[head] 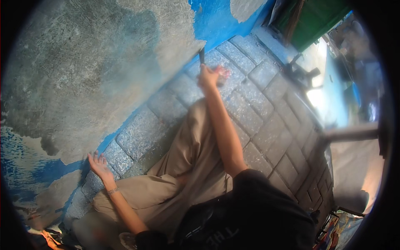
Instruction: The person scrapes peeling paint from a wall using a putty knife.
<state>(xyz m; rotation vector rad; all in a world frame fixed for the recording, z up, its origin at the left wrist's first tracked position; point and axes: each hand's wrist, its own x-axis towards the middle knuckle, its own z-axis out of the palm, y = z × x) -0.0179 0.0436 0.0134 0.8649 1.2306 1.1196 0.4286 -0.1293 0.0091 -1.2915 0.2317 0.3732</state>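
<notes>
My right hand grips a scraper, its dark narrow blade meeting the foot of the wall. A blurred reddish part, seemingly its handle end, sticks out past the fist. Before me the wall shows bare grey plaster, with a patch of blue paint just above the blade. A thin blue strip runs along the wall's base. My left hand is empty, palm turned up and fingers spread, close to the wall's lower edge. A bracelet circles that wrist.
Paint flakes and dust cover the grey paving blocks beside the wall. My bent legs in tan trousers rest on the paving. A green panel stands at the upper right. A horizontal bar crosses the right side; blurred objects lie beyond.
</notes>
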